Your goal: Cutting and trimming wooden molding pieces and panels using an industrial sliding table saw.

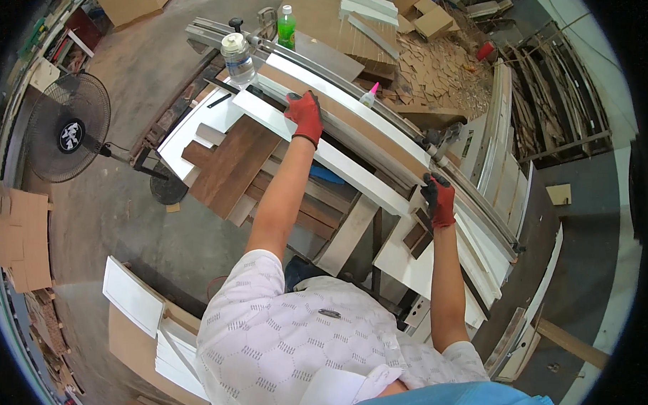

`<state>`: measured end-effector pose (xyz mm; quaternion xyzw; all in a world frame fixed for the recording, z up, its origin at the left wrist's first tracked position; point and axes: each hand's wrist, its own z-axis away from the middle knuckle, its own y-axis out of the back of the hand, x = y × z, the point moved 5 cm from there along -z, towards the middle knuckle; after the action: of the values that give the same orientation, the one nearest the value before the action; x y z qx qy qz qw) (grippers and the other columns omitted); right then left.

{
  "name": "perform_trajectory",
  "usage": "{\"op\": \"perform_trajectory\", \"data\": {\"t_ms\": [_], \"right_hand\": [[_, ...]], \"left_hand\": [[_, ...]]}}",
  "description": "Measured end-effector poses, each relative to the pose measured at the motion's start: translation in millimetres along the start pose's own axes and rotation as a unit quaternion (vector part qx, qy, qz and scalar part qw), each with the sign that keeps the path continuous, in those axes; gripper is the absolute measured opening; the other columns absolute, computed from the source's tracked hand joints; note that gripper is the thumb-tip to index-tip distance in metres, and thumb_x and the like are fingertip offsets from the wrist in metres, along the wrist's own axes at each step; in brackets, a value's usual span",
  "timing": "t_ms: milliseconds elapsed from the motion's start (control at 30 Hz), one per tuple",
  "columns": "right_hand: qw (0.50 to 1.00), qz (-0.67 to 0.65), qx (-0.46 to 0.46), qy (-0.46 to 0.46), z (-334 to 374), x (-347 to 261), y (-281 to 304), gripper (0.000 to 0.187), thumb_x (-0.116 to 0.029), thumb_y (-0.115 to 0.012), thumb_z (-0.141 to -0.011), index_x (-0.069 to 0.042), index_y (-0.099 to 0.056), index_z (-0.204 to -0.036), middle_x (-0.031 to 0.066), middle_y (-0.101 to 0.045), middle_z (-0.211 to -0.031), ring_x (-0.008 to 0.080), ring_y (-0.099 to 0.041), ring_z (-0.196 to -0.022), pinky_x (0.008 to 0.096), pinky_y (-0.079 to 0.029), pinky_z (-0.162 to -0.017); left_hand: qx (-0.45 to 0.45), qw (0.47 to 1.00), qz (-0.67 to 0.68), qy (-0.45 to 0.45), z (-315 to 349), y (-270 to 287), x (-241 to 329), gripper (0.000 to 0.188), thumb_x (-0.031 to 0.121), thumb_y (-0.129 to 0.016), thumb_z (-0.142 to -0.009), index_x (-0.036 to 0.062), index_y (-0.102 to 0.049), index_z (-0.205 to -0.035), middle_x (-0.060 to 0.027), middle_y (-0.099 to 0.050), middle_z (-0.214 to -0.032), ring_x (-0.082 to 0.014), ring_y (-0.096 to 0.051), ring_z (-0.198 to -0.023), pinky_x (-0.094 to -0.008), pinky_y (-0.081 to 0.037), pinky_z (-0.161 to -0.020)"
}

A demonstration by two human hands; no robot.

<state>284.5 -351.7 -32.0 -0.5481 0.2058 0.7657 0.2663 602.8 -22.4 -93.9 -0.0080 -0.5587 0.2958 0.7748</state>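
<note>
Both of my hands wear red gloves with dark fingers. Far side of the bench, my left hand (304, 117) is closed over a long white strip of board (351, 164), which slants down to the right across the bench. My right hand (439, 198) is curled beside the strip's right end; what its fingers hold is hidden. Just below it lies a short dark brown wood block (417, 240). Left of the strip rests a wide brown wood plank (233, 163) among narrower offcuts. A long tan-faced board (367, 122) runs parallel on the far side.
A clear jar (238, 59) and a green bottle (286, 27) stand at the far end, and a pink-tipped glue bottle (369, 95) sits by the metal rail (334, 77). A black fan (70, 127) stands left. White panels (133, 295) lean at lower left. Cardboard scraps (444, 73) cover the floor beyond.
</note>
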Motion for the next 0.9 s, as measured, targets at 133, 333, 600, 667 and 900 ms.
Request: {"op": "perform_trajectory", "data": {"t_ms": [133, 333, 600, 667, 900], "right_hand": [[0.995, -0.05, 0.076, 0.028, -5.8, 18.8, 16.2, 0.025, -0.018, -0.074, -0.086, -0.003, -0.07, -0.107, 0.006, -0.071, -0.094, 0.0148, -0.065, -0.075, 0.0283, -0.054, -0.066], [0.963, 0.016, 0.195, 0.188, 23.6, 4.5, 27.4, 0.029, -0.013, -0.066, -0.093, -0.001, -0.063, -0.119, 0.0039, -0.069, -0.098, 0.0088, -0.061, -0.077, 0.022, -0.048, -0.067], [0.908, 0.246, 0.179, 0.29, 119.8, -28.3, 13.8, 0.053, -0.013, -0.077, -0.081, -0.002, -0.055, -0.128, 0.0112, -0.061, -0.121, 0.0225, -0.059, -0.109, 0.0355, -0.047, -0.096], [0.891, 0.322, 0.112, 0.301, 137.5, -49.9, -19.6, 0.063, -0.015, -0.081, -0.072, -0.004, -0.054, -0.127, 0.0149, -0.06, -0.123, 0.0309, -0.058, -0.115, 0.0401, -0.044, -0.1], [0.693, 0.648, -0.092, 0.303, 108.6, -17.5, -99.4, 0.091, -0.031, -0.084, -0.066, -0.009, -0.042, -0.142, 0.0172, -0.05, -0.135, 0.0364, -0.045, -0.128, 0.048, -0.034, -0.11]], "left_hand": [[0.049, 0.991, 0.007, 0.122, 55.0, -30.8, 10.2, 0.102, 0.056, -0.062, -0.082, 0.0045, -0.012, -0.154, -0.0223, -0.006, -0.16, -0.0321, -0.013, -0.149, -0.0449, -0.02, -0.117], [0.121, 0.977, -0.052, 0.165, 38.3, -36.3, 2.2, 0.113, 0.079, -0.043, -0.082, 0.0069, 0.004, -0.156, -0.023, 0.008, -0.162, -0.0372, -0.001, -0.151, -0.0486, -0.01, -0.119], [-0.333, 0.936, 0.088, -0.073, 69.8, -18.7, 49.5, 0.1, 0.07, -0.052, -0.086, 0.0078, -0.017, -0.155, -0.0189, -0.022, -0.159, -0.0329, -0.02, -0.148, -0.0424, -0.018, -0.119], [-0.409, 0.901, -0.029, -0.143, 98.6, -0.9, 97.4, 0.092, 0.047, -0.075, -0.081, 0.0073, -0.029, -0.151, -0.0169, -0.038, -0.152, -0.0312, -0.033, -0.142, -0.0403, -0.025, -0.117], [-0.474, 0.291, -0.695, -0.455, 72.9, 35.2, 105.4, 0.096, 0.014, -0.083, -0.056, 0.014, -0.042, -0.143, -0.0112, -0.049, -0.142, -0.0325, -0.042, -0.134, -0.047, -0.031, -0.114]]}}
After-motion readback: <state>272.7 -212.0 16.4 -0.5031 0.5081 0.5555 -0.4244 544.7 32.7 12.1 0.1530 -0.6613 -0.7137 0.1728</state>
